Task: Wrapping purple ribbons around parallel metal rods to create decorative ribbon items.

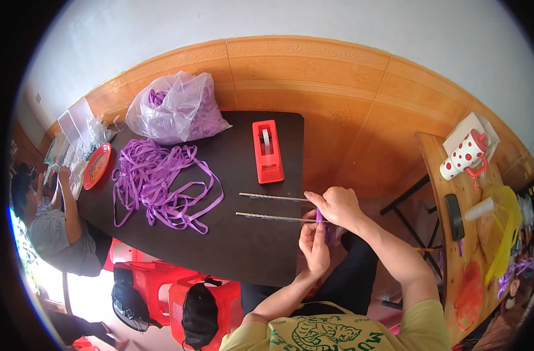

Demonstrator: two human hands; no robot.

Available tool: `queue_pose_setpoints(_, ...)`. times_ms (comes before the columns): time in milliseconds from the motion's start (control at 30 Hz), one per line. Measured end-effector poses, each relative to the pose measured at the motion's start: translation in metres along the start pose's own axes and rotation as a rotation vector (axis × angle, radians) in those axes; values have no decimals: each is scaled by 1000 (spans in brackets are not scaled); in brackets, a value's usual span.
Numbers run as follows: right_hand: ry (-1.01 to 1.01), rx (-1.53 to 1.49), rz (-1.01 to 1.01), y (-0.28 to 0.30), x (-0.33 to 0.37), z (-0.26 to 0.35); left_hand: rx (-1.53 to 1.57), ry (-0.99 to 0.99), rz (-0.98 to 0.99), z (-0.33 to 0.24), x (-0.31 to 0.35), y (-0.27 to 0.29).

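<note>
While a narrow, glossy purple ribbon (319, 215) is pinched in the grip of the bare left hand (315, 248) and right hand (338, 206), just off the right edge of the flat, dark table (255, 251), the two slender, silvery twisted rods (267, 216) are best kept parallel, the ribbon smooth.

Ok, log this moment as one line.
left grip: on ribbon; right grip: on ribbon; rods: ends over table; dispenser, pile: on table
</note>
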State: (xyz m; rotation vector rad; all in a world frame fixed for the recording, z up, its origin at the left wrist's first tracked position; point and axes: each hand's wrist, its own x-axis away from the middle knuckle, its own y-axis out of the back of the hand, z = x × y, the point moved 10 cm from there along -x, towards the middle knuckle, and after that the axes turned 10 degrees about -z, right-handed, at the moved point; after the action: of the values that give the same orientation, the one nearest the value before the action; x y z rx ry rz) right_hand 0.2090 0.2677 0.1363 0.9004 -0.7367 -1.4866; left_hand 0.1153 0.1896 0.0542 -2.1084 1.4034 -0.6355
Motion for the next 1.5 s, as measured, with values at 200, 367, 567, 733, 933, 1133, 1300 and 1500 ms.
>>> queue_pose_setpoints(200, 7, -34, -13, 0, 1, -4, 11, -63, 73, -3, 0, -1)
queue_pose_setpoints(367, 0, -90, 124, -4, 2, -6, -22, -42, 34, 0, 2, 3)
queue_pose_setpoints(567, -15, -247, 215, -20, -7, -20, -94, -44, -3, 1, 3, 6)
queue_pose_setpoints(733, 0, -345, 271, -29, -10, -23, -105, -19, -10, 6, 1, 9)
queue_pose_setpoints(933, 7, -287, 334, -24, -7, -14, -66, 10, -22, 3, 2, 8)
queue_pose_setpoints(1133, 123, 201, 55, -2, 1, 16, -14, 19, -1, 1, 2, 4)
queue_pose_setpoints(1300, 45, 127, 112, 2, 0, 9, 20, -8, -6, -1, 2, 3)
queue_pose_setpoints(1500, 2, 91, 126, -3, -2, 4, 1, -69, 45, -3, 1, 3)
